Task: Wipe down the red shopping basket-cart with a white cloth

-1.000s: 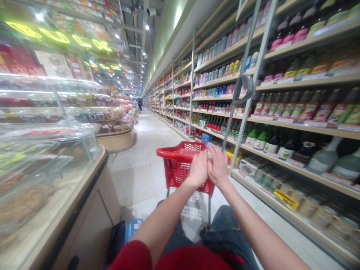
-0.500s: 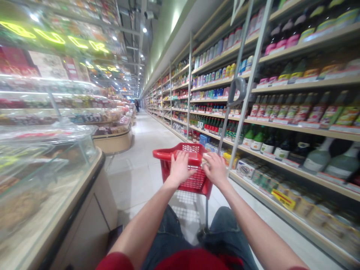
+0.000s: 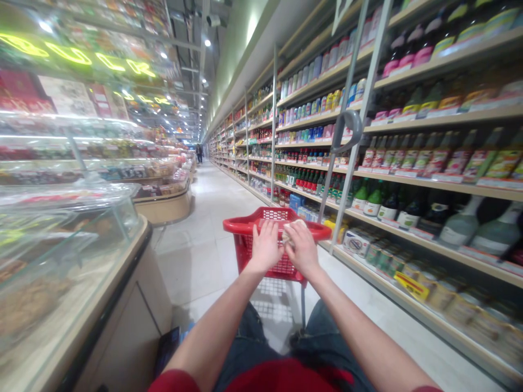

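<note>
Along the near rim (image 3: 237, 225) of the red cart (image 3: 242, 251), the left hand (image 3: 266, 247) lies open, palm down, fingers extended. Just beside it, the right hand (image 3: 302, 250) grips a crumpled pale cloth (image 3: 296, 224) at the rim. The cart stands before the person's knees (image 3: 249, 326), on the aisle floor (image 3: 212, 190) between the glass counter (image 3: 131, 305) and the bottle shelves (image 3: 417, 183).

Pale tiled floor (image 3: 218, 191) beneath 1 red shopping cart (image 3: 244, 249)
</note>
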Demonstrator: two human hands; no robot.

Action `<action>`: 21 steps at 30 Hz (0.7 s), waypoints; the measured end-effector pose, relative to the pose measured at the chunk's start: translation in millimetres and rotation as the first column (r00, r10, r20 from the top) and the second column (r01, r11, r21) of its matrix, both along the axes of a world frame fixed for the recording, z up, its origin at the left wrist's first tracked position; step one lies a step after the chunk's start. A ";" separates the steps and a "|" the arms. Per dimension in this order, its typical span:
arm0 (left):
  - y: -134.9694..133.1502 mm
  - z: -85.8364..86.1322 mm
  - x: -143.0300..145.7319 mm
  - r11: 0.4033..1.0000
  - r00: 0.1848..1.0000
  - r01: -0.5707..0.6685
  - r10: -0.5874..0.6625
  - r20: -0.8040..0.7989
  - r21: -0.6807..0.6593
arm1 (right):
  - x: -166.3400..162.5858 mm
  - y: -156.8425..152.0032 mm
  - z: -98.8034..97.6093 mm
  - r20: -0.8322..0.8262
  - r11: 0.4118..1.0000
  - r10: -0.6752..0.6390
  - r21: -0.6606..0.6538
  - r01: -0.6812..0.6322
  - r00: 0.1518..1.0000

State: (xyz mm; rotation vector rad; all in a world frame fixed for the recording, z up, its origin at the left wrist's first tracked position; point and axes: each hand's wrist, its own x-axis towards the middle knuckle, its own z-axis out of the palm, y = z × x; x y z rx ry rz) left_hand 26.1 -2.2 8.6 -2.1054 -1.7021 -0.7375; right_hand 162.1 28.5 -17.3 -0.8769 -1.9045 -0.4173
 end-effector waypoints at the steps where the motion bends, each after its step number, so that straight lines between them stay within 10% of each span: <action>1: -0.3 -0.5 -1.1 1.000 1.000 0.005 -0.005 -0.006 0.007 | -1.9 -0.9 -0.7 0.012 1.000 -0.017 -0.006 0.017 1.000; 10: -5.1 3.4 -0.2 0.999 1.000 0.017 -0.017 0.011 -0.051 | 57.8 13.7 0.4 -0.131 0.965 -0.260 -0.045 0.257 0.957; 21: -5.3 1.2 -3.8 0.999 0.999 0.032 -0.031 0.011 -0.039 | 30.1 5.1 -2.4 0.013 0.981 -0.191 -0.022 0.191 0.982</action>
